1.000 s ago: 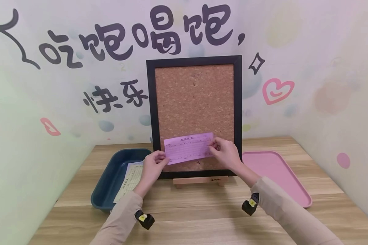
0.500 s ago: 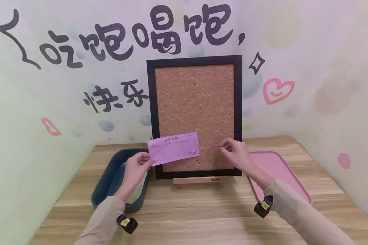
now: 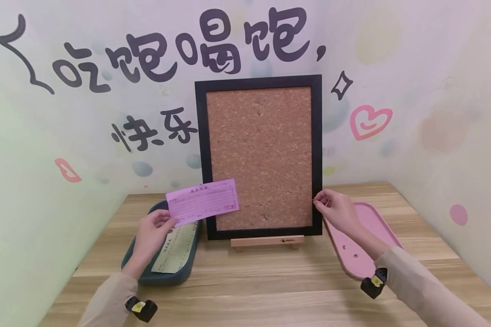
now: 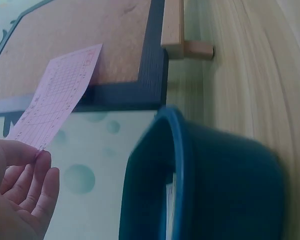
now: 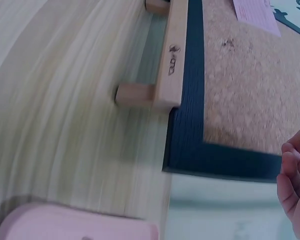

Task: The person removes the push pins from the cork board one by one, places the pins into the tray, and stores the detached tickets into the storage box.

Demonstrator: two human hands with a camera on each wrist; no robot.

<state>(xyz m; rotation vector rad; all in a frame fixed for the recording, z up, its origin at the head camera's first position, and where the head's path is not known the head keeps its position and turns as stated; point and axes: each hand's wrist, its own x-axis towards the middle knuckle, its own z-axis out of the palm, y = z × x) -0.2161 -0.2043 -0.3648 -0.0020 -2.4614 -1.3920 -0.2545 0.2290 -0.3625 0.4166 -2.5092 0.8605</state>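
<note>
In the head view my left hand (image 3: 150,235) pinches a purple-pink printed form slip (image 3: 204,203) by its lower left corner. The slip is tilted, its right end in front of the lower left of the framed corkboard (image 3: 262,145). Thumb and fingers also grip the slip (image 4: 60,92) in the left wrist view. My right hand (image 3: 338,211) is at the board's lower right frame, thumb and fingertips pinching a tiny pin (image 3: 314,200), mostly hidden. In the right wrist view only part of the right hand (image 5: 297,172) shows, and the pin cannot be made out.
A dark blue tray (image 3: 176,278) at left holds a pale yellow printed slip (image 3: 173,254). At right lies a pink tray (image 3: 374,227) with small tacks (image 3: 355,255) in it. The corkboard stands on a wooden easel base (image 3: 268,241), close to the wall.
My left hand has drawn the purple-pink slip leftward, away from the board's middle. The right hand has let go of the slip's right end and moved right to the frame with the pin.
</note>
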